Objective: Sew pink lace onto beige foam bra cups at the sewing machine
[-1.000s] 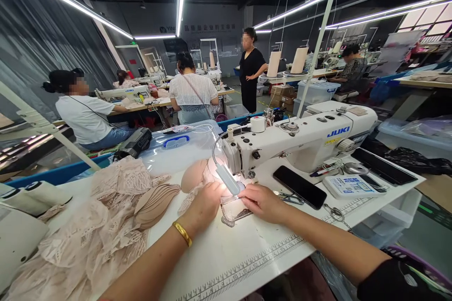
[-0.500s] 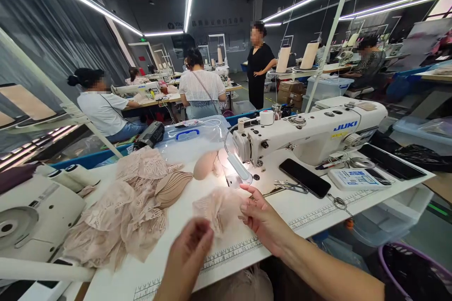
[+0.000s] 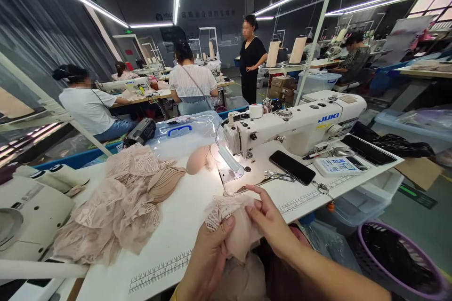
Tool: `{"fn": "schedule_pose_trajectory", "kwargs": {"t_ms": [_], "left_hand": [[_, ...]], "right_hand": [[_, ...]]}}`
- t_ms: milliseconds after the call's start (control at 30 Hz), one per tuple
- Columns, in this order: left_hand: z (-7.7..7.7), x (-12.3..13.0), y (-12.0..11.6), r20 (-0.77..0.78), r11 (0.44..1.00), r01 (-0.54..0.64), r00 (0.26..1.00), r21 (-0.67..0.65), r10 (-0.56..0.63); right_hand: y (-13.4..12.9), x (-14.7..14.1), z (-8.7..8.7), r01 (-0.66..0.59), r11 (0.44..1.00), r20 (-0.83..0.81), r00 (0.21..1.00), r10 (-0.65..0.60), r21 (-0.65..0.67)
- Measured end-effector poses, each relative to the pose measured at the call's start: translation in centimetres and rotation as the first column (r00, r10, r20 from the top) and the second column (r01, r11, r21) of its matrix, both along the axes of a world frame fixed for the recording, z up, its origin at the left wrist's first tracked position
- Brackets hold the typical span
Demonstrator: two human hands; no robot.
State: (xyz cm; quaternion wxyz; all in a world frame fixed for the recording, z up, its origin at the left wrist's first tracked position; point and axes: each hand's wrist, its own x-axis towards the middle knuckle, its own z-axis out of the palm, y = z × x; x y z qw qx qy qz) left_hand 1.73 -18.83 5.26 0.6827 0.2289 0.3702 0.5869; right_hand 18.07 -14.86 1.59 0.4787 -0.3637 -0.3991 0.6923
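Observation:
A pale pink lace piece (image 3: 237,233) is held between both hands at the table's front edge. My left hand (image 3: 209,251) grips its left side, thumb on top. Fingers of my right hand (image 3: 265,216) pinch its upper right side, with the index finger stretched out. Just beyond is the white JUKI sewing machine (image 3: 293,127), its lamp lit over the needle area. A beige cup piece (image 3: 198,160) lies left of the needle. Farther left, a heap of pink lace pieces (image 3: 120,197) has a stack of tan cups (image 3: 165,184) against it.
A black phone (image 3: 292,167), metal scissors (image 3: 280,176) and a white box (image 3: 335,167) lie on the white table (image 3: 169,240) at the right. A purple basket (image 3: 402,258) stands on the floor. Beyond, people sit at machines and one person (image 3: 251,59) stands.
Both hands have closed on the lace piece, which has moved from the tabletop toward the front edge. The camera view has shifted slightly to the right.

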Motion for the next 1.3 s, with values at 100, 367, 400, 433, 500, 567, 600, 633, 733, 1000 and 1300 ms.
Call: {"fn": "schedule_pose_trajectory", "kwargs": {"t_ms": [100,367,400,433,500,567,600,633,733,1000,1300], "left_hand": [[0.1,0.4,-0.1,0.005,1.000,-0.014,1.000,-0.019,0.014],[-1.7,0.2,1.2,0.212,0.969,-0.014,0.975,-0.245,0.067],[-1.7,0.3,1.2,0.269,0.966,0.048,0.963,-0.252,0.023],[-1.6,0.5,1.1,0.315,0.962,0.106,0.949,-0.252,-0.022],[-1.2,0.9,1.1,0.348,0.961,0.130,0.937,-0.246,-0.038],[-0.8,1.2,1.3,0.306,0.970,0.040,0.951,-0.239,0.036],[-0.6,1.4,1.5,0.277,0.970,-0.009,0.958,-0.243,0.078],[-0.5,1.5,1.8,0.252,0.966,-0.047,0.961,-0.255,0.113],[-0.3,2.0,2.4,0.209,0.946,-0.090,0.965,-0.311,0.161],[-0.1,2.3,2.9,0.181,0.940,-0.074,0.973,-0.333,0.140],[-0.6,2.3,3.3,0.149,0.959,-0.098,0.979,-0.266,0.141]], "right_hand": [[1.4,0.6,0.2,0.045,0.993,-0.071,0.996,-0.053,-0.105],[0.1,0.9,0.4,-0.072,0.996,-0.108,0.991,0.077,0.052],[0.1,0.9,0.4,-0.066,0.996,-0.107,0.992,0.072,0.058],[0.2,1.0,0.3,-0.068,0.996,-0.105,0.992,0.074,0.064],[0.2,1.1,0.2,-0.079,0.994,-0.109,0.990,0.087,0.077],[0.2,1.1,0.0,-0.086,0.993,-0.117,0.988,0.095,0.085],[0.2,1.1,-0.2,-0.087,0.992,-0.121,0.988,0.097,0.088],[0.2,1.1,-0.3,-0.086,0.992,-0.123,0.988,0.097,0.089],[0.4,1.2,-0.6,-0.080,0.993,-0.119,0.989,0.090,0.085],[0.7,1.3,-1.0,-0.055,0.997,-0.116,0.991,0.061,0.056],[1.4,1.2,-1.1,-0.054,0.998,-0.137,0.989,0.057,0.030]]}}
